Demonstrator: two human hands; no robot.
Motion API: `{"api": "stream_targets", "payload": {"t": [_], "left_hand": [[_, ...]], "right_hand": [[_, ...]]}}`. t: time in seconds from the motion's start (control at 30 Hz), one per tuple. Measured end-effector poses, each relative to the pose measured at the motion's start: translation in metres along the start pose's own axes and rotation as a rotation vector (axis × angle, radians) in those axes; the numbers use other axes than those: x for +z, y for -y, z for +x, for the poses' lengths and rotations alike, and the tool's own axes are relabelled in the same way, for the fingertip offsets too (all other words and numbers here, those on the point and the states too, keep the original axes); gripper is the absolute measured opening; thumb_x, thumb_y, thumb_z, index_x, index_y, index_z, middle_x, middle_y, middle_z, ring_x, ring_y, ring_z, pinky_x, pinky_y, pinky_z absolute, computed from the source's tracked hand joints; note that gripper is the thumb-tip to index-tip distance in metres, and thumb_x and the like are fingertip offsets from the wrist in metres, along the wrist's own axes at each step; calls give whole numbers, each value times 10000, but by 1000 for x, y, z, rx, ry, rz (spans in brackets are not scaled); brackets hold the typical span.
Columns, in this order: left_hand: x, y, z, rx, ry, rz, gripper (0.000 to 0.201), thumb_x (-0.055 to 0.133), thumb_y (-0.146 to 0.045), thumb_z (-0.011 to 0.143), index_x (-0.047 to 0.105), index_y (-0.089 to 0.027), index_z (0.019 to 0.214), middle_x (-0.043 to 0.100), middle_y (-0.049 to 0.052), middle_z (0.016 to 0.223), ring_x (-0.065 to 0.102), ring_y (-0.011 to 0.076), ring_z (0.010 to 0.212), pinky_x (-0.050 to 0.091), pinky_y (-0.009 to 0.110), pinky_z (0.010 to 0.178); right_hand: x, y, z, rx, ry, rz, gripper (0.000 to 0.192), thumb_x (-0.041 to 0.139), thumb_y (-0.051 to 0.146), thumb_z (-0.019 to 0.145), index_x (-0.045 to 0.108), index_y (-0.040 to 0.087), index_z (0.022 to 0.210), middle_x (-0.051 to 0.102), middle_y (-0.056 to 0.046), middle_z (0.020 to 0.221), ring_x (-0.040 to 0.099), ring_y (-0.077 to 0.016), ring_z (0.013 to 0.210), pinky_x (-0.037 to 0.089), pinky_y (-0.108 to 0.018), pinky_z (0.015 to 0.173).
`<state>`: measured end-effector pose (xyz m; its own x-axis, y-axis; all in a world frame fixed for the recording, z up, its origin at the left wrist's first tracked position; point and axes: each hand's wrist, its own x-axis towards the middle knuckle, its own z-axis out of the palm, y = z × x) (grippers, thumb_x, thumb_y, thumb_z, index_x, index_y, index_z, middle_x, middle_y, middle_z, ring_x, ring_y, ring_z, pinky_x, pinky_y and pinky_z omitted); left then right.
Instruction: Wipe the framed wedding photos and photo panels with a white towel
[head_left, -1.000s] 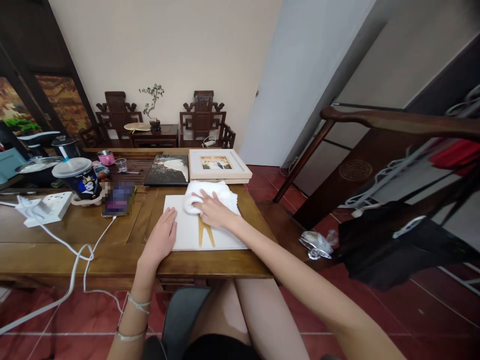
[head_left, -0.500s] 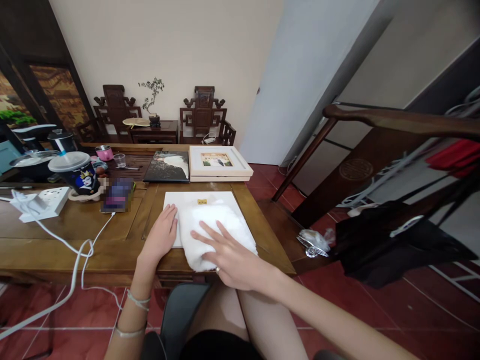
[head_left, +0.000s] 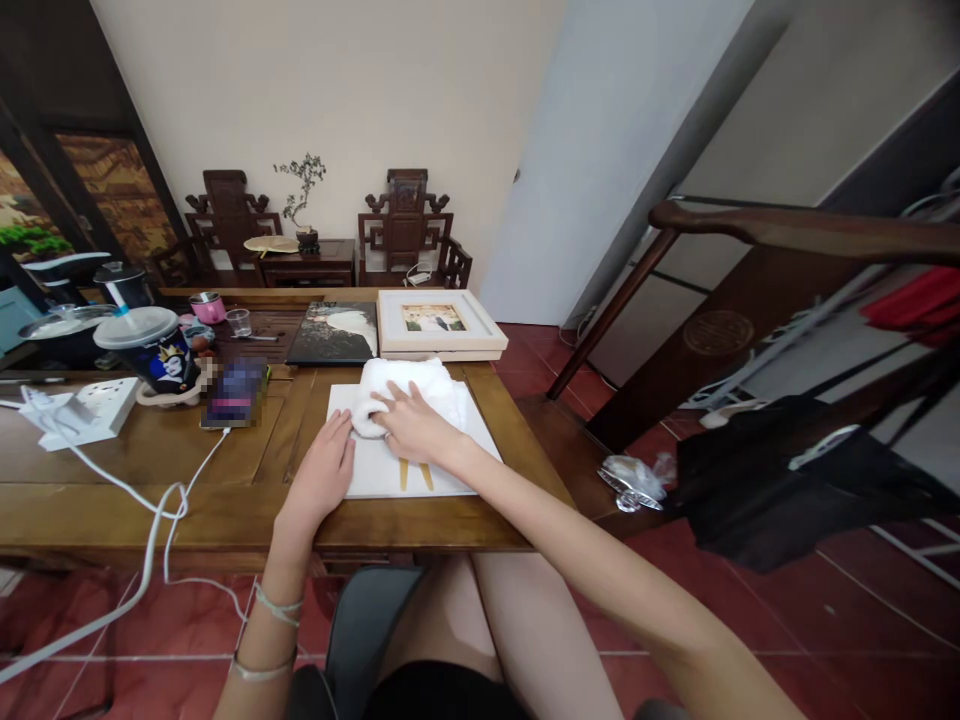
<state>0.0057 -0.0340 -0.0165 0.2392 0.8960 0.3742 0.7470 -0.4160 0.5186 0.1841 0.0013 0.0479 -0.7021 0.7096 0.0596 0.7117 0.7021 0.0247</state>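
A white board [head_left: 375,472], a frame's back with a yellow stand strip, lies flat near the front edge of the wooden table [head_left: 187,500]. My left hand [head_left: 322,475] rests flat on its left edge, fingers spread, holding nothing. My right hand [head_left: 412,425] presses a bunched white cloth [head_left: 420,385] onto the far half of the board.
Beyond the board lie a white framed photo [head_left: 435,325] and a dark picture [head_left: 336,333]. A phone [head_left: 234,392] on a white cable, a lidded cup [head_left: 154,350] and a power strip [head_left: 82,410] sit at left. A dark wooden chair [head_left: 750,330] stands at right.
My right hand pulled the cloth down the board to the near edge, then pushed it back to the far end. My left hand stayed on the left edge.
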Motion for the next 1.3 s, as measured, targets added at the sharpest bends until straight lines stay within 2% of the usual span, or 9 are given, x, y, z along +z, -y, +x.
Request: {"api": "stream_targets", "payload": {"t": [0.27, 0.4, 0.63, 0.73, 0.83, 0.93, 1.07, 1.2, 1.3], "left_hand": [[0, -2, -1, 1, 22, 29, 467, 292, -217, 933, 476, -13, 1310, 444, 212, 1423, 335, 263, 1383, 276, 457, 1150], [0, -2, -1, 5, 14, 34, 456, 285, -216, 935, 487, -37, 1303, 449, 198, 1423, 340, 252, 1382, 281, 455, 1149], [2, 1, -2, -4, -9, 4, 436, 320, -240, 934, 499, -89, 1302, 460, 170, 1424, 343, 250, 1381, 289, 470, 1141], [0, -4, -1, -3, -26, -32, 423, 337, -246, 930, 517, -109, 1286, 489, 159, 1403, 364, 254, 1370, 302, 470, 1132], [-6, -12, 1, -51, -91, -117, 443, 322, -300, 952, 488, -105, 1314, 519, 166, 1372, 439, 249, 1321, 339, 443, 1111], [-12, -17, 3, -138, -239, -246, 489, 276, -387, 978, 402, -147, 1386, 460, 134, 1432, 439, 220, 1321, 333, 415, 1118], [-16, -13, 4, -235, -360, -344, 546, 160, -459, 990, 370, -179, 1409, 388, 100, 1488, 358, 196, 1374, 287, 392, 1142], [-14, -11, 3, -177, -263, -254, 557, 196, -433, 988, 425, -97, 1367, 438, 154, 1445, 395, 206, 1351, 283, 385, 1145], [-6, -10, 1, -64, -104, -96, 521, 293, -369, 968, 456, -27, 1326, 428, 209, 1437, 370, 242, 1366, 268, 407, 1153]], "right_hand": [[-11, 34, -74, -224, 26, 66, 426, 475, 80, 743, 673, 112, 1119, 453, -150, 1431, 258, -356, 1386, 204, -551, 1127], [-14, 40, -91, -266, 47, 82, 402, 514, 99, 714, 697, 139, 1070, 431, -125, 1454, 233, -332, 1403, 184, -525, 1147], [-3, 9, -53, -80, 28, 64, 482, 480, 73, 719, 654, 144, 1163, 413, -102, 1469, 244, -315, 1404, 213, -549, 1124], [0, 2, -24, 24, 6, 21, 481, 473, 91, 755, 616, 114, 1213, 395, -138, 1475, 243, -367, 1392, 245, -590, 1088], [1, 14, -1, 87, 29, -20, 467, 476, 142, 799, 587, 80, 1248, 366, -197, 1477, 250, -439, 1367, 253, -654, 1045], [2, 39, 5, -23, 22, -44, 454, 466, 159, 819, 592, 77, 1247, 330, -200, 1495, 236, -445, 1370, 232, -662, 1053], [2, 63, -24, -233, 7, -37, 398, 492, 160, 797, 657, 117, 1157, 315, -162, 1511, 197, -419, 1394, 213, -636, 1082], [-5, 58, -68, -286, 26, 56, 347, 527, 172, 768, 692, 156, 1072, 381, -123, 1487, 225, -373, 1399, 200, -579, 1116], [-9, 45, -86, -213, 30, 66, 370, 527, 150, 742, 692, 139, 1074, 420, -131, 1460, 263, -356, 1389, 205, -554, 1123]]}}
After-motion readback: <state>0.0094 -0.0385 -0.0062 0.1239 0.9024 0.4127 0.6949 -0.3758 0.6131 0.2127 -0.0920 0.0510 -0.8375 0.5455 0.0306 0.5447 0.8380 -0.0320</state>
